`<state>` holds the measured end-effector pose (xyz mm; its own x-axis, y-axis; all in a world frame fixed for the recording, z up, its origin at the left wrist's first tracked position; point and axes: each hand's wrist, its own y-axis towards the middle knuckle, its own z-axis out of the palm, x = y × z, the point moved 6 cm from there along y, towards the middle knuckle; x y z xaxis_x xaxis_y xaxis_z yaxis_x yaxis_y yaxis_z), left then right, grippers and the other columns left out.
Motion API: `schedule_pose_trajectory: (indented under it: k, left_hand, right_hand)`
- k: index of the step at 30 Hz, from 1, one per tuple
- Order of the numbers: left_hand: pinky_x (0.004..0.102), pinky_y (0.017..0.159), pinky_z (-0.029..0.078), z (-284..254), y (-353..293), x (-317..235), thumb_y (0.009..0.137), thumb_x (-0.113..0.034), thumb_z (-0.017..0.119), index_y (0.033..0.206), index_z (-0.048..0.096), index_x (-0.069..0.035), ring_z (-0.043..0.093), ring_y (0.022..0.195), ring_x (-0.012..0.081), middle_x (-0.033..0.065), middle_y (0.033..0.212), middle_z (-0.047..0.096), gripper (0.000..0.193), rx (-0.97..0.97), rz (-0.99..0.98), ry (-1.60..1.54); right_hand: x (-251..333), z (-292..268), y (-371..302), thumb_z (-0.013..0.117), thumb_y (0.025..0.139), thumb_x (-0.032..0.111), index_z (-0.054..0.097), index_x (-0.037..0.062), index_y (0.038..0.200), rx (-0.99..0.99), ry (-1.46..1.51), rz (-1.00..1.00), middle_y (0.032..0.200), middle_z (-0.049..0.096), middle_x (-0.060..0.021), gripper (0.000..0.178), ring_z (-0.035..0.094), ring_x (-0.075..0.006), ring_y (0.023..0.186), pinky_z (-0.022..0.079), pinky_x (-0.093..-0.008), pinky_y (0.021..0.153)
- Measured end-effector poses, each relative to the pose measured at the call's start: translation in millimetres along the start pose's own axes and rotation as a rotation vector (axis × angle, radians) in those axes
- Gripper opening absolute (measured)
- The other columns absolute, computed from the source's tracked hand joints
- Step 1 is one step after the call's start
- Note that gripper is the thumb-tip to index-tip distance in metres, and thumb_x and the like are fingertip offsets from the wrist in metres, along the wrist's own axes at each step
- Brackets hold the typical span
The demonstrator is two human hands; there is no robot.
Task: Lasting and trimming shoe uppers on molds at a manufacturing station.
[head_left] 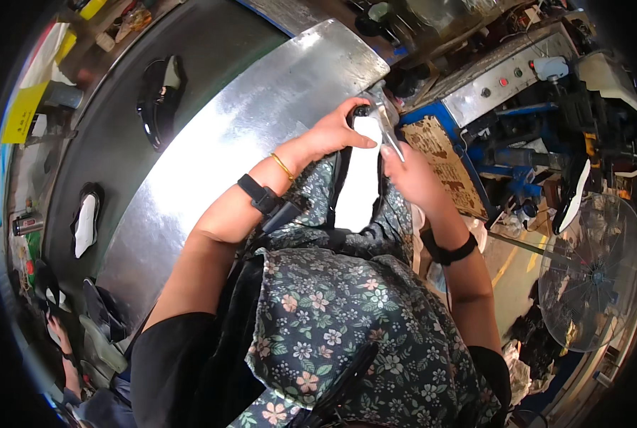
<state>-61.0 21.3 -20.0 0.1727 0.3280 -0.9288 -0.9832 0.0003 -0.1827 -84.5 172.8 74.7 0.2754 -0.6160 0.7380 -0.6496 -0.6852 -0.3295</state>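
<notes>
A black shoe (357,189) with a white sole-shaped surface facing up lies against my apron, in front of my body. My left hand (340,132) is closed around its far end, with the thumb pressed on the white surface. Close by on the right, my right hand (412,175) is closed on a slim silvery metal tool (388,127), which lies along the shoe's far right edge. Whether that tool is a blade or a pair of pliers is not clear. Part of the shoe's far end is hidden by my left fingers.
A curved metal worktop (261,100) stands to my left. Beyond it, a dark belt (211,43) carries a black shoe (163,100) and a white-topped shoe (86,221). Another person's hand (58,332) shows at lower left. On the right are a control box (504,78) and a round fan (593,274).
</notes>
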Motion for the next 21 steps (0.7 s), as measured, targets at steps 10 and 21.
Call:
schedule_pose_trajectory:
  k: [10,21]
  left_hand:
    - [0.0387,0.11,0.033,-9,-136,-76,0.069,-0.012,0.083,0.153,0.017,-0.005,0.04,0.131,0.028,0.0165,0.143,0.037,0.107,-0.44,0.419,0.432]
    - [0.0373,0.098,0.044,-121,-120,-151,0.064,-0.016,0.081,0.145,0.034,0.002,0.053,0.112,0.0338,0.0225,0.127,0.053,0.095,-0.652,0.409,1.067]
  right_hand:
    - [-5,43,143,0.059,0.092,0.033,0.058,0.0021,0.094,-0.265,0.195,-0.069,0.071,0.061,-0.0081,0.031,0.061,-0.0222,0.067,0.048,-0.0338,0.065]
    - [-48,-52,57,0.068,0.084,0.016,0.066,0.0031,0.111,-0.461,-0.272,-0.4,0.132,0.056,-0.021,0.03,0.052,-0.0372,0.121,0.041,-0.0418,0.102]
